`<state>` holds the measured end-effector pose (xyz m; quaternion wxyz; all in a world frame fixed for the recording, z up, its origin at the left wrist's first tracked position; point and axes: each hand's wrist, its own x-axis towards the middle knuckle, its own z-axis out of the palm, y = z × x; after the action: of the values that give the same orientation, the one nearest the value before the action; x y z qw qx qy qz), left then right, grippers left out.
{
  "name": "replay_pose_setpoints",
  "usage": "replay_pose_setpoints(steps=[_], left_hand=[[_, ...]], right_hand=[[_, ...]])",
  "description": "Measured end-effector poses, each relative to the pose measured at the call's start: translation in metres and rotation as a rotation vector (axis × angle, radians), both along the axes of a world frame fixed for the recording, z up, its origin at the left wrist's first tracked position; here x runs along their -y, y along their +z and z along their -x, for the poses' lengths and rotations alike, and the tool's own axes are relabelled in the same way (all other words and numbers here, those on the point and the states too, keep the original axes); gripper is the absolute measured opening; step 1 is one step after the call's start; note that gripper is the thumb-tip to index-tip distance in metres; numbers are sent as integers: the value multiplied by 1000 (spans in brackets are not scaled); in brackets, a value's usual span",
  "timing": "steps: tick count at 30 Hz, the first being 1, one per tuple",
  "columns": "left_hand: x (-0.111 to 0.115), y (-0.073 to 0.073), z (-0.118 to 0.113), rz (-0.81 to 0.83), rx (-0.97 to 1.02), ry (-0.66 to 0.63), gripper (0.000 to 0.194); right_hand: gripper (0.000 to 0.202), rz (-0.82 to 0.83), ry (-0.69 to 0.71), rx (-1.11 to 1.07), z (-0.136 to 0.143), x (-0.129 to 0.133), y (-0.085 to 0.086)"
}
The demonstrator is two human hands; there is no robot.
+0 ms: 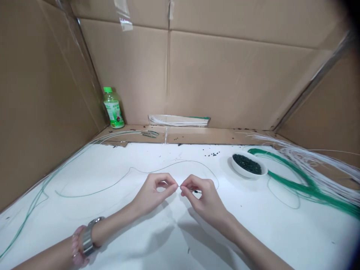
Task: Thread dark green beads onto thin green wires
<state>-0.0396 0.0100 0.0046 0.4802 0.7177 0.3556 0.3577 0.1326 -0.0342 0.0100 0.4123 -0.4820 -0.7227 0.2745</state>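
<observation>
My left hand (159, 191) and my right hand (205, 195) meet fingertip to fingertip above the white table, both pinched on a thin green string. Only a short bit of it shows between the fingertips. A long loop of green string (168, 164) lies on the table behind the hands and passes out of sight by my right hand. Small dark beads (197, 191) show beside the right fingers, on what looks like a pale strand. To the right stands a white bowl (236, 169) filled with dark green beads (247, 164).
Green strings (298, 187) and white strands (317, 161) lie bundled at the right. More strings (42, 187) run along the left, with dark beaded ends (149, 134). A green-capped bottle (114, 110) stands in the back left corner. Cardboard walls (239, 78) enclose the table; loose beads (213, 154) lie near the back.
</observation>
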Motion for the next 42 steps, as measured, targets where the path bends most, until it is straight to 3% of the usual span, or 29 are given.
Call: replay_pose_setpoints(steps=[3,5,8,10,14,20,23,26,32,36,38,42], left_hand=[[-37,12,-20,-141,-75,-58,36],[-72,14,-45,-258,-220,-40,35],[-119,6,-93,-311,-372,-83,22],[-139,-6,-122,-327,-461,-130,23],[-153,-27,-157,-317,-544,-201,28],[-154,-35,-165,-200,-451,-208,29],[-146,-29,-157,-94,-305,-151,26],[-123,-16,-133,32,-88,-66,21],[-33,6,-64,283,303,10,32],[13,6,-44,611,551,11,31],[24,4,-40,740,671,7,27],[29,1,-33,799,767,-8,22]], right_hand=[[11,16,-50,-152,-5,1,7],[10,34,-53,-273,-7,3,11],[10,57,-6,-417,-5,6,13],[10,57,12,-478,-4,6,11],[11,46,-13,-570,-6,5,7],[11,36,-15,-648,-9,3,10],[11,17,-59,-656,-11,2,11],[10,-18,-133,-623,-15,1,11],[7,-150,-189,-407,-22,7,20],[8,-219,-139,-337,-15,12,20],[10,-195,-103,-319,-9,15,16],[14,-123,-55,-289,0,18,9]])
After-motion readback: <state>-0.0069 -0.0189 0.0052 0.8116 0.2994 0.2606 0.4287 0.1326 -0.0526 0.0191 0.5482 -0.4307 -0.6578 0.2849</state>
